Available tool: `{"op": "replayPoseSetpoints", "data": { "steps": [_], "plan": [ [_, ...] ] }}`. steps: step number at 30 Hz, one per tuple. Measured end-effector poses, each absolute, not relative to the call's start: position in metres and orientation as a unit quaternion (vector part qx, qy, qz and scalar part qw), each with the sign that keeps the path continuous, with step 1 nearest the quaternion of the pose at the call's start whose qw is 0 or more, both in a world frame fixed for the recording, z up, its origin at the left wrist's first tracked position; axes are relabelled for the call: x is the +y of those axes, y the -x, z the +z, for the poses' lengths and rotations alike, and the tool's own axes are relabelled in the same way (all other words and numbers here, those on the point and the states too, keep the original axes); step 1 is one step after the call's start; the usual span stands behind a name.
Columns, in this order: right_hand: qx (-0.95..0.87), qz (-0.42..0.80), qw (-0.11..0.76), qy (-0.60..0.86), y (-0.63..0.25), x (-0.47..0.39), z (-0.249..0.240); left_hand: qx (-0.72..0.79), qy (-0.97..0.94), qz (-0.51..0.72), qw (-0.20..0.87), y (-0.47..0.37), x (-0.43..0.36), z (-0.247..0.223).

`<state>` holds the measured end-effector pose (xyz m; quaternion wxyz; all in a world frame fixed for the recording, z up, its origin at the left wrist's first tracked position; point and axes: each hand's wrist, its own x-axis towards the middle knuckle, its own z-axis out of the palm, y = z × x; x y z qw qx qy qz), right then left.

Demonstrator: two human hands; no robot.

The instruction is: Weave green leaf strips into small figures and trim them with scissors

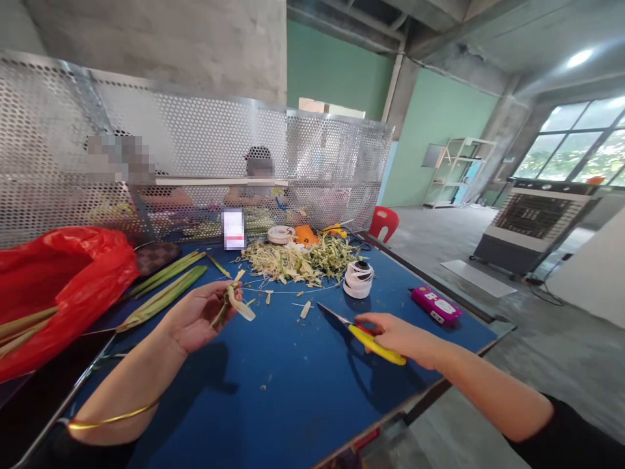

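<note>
Husk piece (237, 303) is pinched between the thumb and fingers of my left hand (201, 319), which I see from here above the desk (273, 417). My right hand (390, 332) curls round yellow-handled scissors (360, 334), near the white spool (358, 286); their blades point away from me.

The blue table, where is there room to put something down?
Biggest: the table's near middle, between the left hand and scissors, with a few crumbs. Smaller: between the white spool and purple box. It's crowded at the back with leaf scraps and left by the red bag.
</note>
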<state>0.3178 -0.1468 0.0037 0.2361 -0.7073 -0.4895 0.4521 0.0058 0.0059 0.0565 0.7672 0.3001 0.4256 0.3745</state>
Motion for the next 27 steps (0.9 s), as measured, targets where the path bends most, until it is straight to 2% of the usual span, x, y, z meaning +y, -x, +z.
{"op": "replayPoseSetpoints", "data": {
  "steps": [2, 4, 8, 21, 27],
  "plan": [
    [-0.394, 0.588, 0.317, 0.631, -0.316, -0.149, 0.006, 0.422, -0.302, 0.374, 0.769, -0.006, 0.003, 0.056],
    [-0.326, 0.672, 0.377, 0.547, -0.311, -0.153, 0.007, 0.42, -0.304, 0.376, 0.768, -0.007, 0.001, 0.056],
    [-0.267, 0.761, 0.399, 0.437, -0.295, -0.157, 0.008, 0.434, -0.298, 0.379, 0.761, -0.011, -0.001, 0.055],
    [-0.256, 0.727, 0.425, 0.475, -0.268, -0.116, 0.002, 0.428, -0.288, 0.37, 0.773, -0.011, -0.009, 0.062],
    [-0.324, 0.628, 0.459, 0.538, -0.266, -0.11, -0.002, 0.451, -0.299, 0.378, 0.751, -0.009, -0.009, 0.059]
  ]
}}
